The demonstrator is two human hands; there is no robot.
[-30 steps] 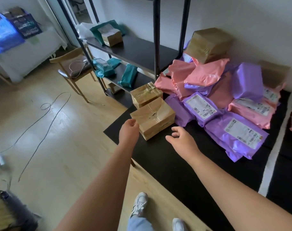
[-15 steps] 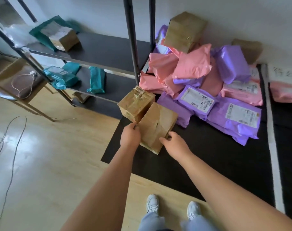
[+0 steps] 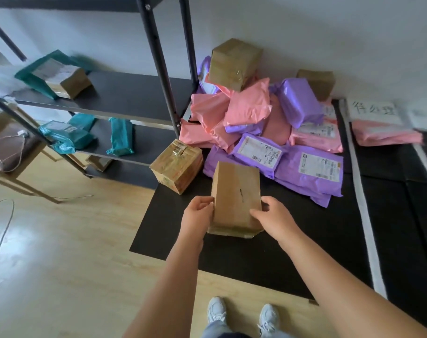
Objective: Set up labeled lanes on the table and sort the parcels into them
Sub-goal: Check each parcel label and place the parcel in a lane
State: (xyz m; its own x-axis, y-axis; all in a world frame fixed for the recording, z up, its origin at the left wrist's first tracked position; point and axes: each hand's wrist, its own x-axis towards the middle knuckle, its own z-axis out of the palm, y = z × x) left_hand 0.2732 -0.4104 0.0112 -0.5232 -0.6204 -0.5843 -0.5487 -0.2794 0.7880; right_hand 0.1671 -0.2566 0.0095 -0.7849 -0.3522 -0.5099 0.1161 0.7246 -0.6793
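I hold a brown cardboard parcel (image 3: 235, 198) tilted up over the black table (image 3: 256, 259). My left hand (image 3: 197, 215) grips its left side and my right hand (image 3: 273, 215) grips its right side. A second taped brown box (image 3: 177, 165) sits at the table's left corner. Behind lies a heap of pink bags (image 3: 246, 106) and purple bags (image 3: 312, 172), with another brown box (image 3: 234, 62) on top. A white tape strip (image 3: 363, 203) runs down the table, with a handwritten paper label (image 3: 373, 111) at its far end and a pink bag (image 3: 385, 135) below the label.
A black metal shelf rack (image 3: 124, 98) stands left of the table, holding teal bags (image 3: 119, 136) and a brown box (image 3: 66, 80). A wooden chair (image 3: 10, 152) stands further left. A cable (image 3: 0, 240) trails over the wooden floor. My shoes (image 3: 217, 311) are near the table's front edge.
Both hands closed on the front brown parcel, tipped it up from lying flat and pulled it nearer to me, away from the second box. The camera has swung right.
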